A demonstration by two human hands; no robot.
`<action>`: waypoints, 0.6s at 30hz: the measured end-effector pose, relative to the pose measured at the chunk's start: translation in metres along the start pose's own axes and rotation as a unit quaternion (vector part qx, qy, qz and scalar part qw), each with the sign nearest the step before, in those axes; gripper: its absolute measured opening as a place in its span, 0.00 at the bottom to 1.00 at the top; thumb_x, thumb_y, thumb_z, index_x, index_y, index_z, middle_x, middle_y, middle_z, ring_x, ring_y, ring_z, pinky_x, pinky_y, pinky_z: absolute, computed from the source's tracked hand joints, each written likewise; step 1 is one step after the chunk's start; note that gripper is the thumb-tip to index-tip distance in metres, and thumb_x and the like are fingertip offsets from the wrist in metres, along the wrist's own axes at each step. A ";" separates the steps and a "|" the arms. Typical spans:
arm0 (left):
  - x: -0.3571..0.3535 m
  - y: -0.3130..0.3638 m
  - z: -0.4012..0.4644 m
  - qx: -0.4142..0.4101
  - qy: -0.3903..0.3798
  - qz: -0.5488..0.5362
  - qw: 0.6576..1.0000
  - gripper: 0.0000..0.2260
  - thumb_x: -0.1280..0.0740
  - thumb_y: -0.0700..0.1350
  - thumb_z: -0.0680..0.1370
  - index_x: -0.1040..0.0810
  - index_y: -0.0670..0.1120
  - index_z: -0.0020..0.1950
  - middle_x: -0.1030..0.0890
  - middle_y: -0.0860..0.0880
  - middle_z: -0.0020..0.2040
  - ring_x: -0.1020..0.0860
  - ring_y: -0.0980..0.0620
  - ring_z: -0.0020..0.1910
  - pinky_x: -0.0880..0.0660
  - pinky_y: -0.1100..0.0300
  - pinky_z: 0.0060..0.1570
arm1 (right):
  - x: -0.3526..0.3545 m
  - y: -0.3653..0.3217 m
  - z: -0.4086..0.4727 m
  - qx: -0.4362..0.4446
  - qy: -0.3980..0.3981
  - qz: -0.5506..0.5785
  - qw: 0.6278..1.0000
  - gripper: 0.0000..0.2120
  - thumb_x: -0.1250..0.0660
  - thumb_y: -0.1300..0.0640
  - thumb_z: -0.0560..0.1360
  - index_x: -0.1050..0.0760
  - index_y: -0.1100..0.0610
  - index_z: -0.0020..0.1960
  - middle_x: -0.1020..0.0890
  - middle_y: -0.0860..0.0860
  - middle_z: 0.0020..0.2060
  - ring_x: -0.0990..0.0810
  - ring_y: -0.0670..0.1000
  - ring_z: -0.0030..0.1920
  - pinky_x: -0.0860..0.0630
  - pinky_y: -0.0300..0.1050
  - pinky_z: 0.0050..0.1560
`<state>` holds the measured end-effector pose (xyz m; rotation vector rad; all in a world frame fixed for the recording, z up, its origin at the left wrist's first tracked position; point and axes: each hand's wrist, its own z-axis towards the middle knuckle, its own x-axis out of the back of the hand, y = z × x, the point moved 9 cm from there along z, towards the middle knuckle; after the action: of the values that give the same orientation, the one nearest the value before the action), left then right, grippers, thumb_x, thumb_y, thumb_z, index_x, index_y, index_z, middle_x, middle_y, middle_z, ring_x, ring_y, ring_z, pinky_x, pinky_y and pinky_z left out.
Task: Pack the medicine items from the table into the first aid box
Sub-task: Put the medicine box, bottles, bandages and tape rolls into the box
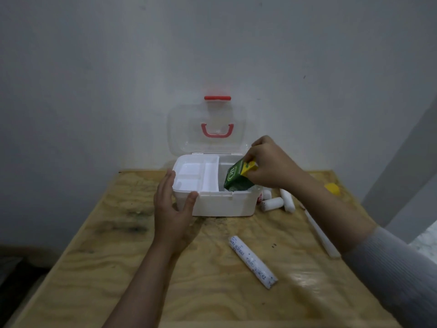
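Plain grey wall stands behind a plywood table (146, 268), and the white box (224, 204) sits on the table close to that wall. Its clear lid (189, 129) is up and leans back, with a red handle (217, 130) and a red latch (217, 98) on it. A white tray (189, 178) fills the left part of the box. My left hand (172, 209) is spread wide and rests against the front left corner of the box, the thumb on the front wall. My right hand (269, 164) pinches the yellow top of a green carton (236, 179), which is tilted and has its lower end inside the right part of the box, beside the tray. Just right of the box lie three small white rolls (272, 204), close together. A long white roll (252, 261) with print lies in front of the box, well apart from it. A yellow cap (333, 188) is further right of the box, partly behind my arm.
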<state>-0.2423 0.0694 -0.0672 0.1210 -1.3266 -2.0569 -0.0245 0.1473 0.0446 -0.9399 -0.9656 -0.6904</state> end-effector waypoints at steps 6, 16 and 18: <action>0.005 -0.001 0.001 0.018 0.032 -0.024 0.999 0.23 0.35 0.56 0.76 0.33 0.57 0.71 0.34 0.63 0.70 0.36 0.64 0.69 0.29 0.45 0.66 | -0.023 -0.001 0.017 -0.015 -0.039 0.059 0.997 0.13 0.28 0.61 0.65 0.18 0.58 0.50 0.26 0.50 0.43 0.29 0.43 0.39 0.34 0.31 0.33; 0.013 0.010 0.009 0.067 -0.005 0.000 0.998 0.23 0.29 0.51 0.73 0.27 0.52 0.67 0.29 0.55 0.69 0.32 0.55 0.67 0.29 0.56 0.61 | -0.026 0.005 0.026 -0.062 -0.057 0.031 0.996 0.12 0.28 0.63 0.65 0.18 0.53 0.47 0.22 0.50 0.46 0.25 0.51 0.45 0.24 0.43 0.37; 0.015 0.011 0.012 0.077 -0.015 0.012 0.997 0.23 0.28 0.51 0.73 0.27 0.52 0.67 0.29 0.54 0.70 0.31 0.55 0.66 0.29 0.57 0.58 | -0.031 0.005 0.027 -0.059 -0.085 0.024 0.994 0.14 0.26 0.63 0.64 0.18 0.54 0.49 0.23 0.50 0.45 0.26 0.49 0.42 0.30 0.37 0.31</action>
<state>-0.2538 0.0673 -0.0484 0.1421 -1.4966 -1.9420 -0.0434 0.1756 0.0218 -1.1370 -1.0564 -0.6389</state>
